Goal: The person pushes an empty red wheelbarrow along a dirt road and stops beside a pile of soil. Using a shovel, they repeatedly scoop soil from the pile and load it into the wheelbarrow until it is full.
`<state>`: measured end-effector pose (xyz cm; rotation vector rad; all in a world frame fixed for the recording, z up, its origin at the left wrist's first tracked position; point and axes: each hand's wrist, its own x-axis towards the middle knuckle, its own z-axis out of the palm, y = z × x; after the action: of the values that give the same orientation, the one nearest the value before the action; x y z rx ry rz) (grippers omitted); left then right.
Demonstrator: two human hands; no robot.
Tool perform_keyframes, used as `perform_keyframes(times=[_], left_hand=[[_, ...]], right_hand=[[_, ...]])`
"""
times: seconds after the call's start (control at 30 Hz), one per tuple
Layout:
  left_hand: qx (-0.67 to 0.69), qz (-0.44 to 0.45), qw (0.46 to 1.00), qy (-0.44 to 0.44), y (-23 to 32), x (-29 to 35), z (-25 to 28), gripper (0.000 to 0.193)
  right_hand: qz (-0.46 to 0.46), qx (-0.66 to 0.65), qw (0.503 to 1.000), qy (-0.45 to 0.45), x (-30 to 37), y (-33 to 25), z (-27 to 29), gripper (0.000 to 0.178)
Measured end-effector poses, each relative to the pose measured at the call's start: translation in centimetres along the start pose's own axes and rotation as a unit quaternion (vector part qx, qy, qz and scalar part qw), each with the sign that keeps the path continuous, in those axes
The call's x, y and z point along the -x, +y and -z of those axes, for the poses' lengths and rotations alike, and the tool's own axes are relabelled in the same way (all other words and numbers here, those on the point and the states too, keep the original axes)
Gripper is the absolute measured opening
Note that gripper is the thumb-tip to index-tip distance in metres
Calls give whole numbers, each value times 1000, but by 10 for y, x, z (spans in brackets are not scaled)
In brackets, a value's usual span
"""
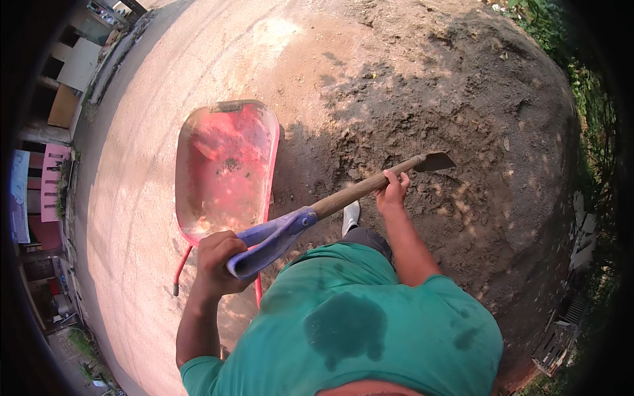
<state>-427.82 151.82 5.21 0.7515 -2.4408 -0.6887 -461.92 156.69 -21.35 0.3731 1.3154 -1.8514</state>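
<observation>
A shovel with a wooden shaft [350,193] lies slantwise across the front of my body. My left hand [223,259] is closed around the end of its blue handle [276,236]. Farther up, my right hand [394,193] grips the wood close to the dark metal blade [434,162]. The blade points right over loose brown soil [456,211]; whether it touches the soil I cannot tell. Left of the shaft stands a red wheelbarrow [221,148], its tray holding only a few crumbs and smears of dirt. My left hand is near its closest edge.
Pale, dusty ground [139,198] stretches along the left toward a row of buildings, with a pink slatted panel [54,181] at the edge. Green plants [584,99] border the soil on the right. A white boot [351,216] shows below the shaft.
</observation>
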Motion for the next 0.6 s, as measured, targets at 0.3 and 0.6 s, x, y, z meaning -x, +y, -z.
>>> perform_keyframes(times=[0.3,0.6], left_hand=[[359,449,757,312,5,217,-59,16],[147,709,509,465,25,382,-130,13]], right_hand=[[-175,16,984,-38,-122,88,-17,26],[-391,229,891,-19,-53,318,46,11]])
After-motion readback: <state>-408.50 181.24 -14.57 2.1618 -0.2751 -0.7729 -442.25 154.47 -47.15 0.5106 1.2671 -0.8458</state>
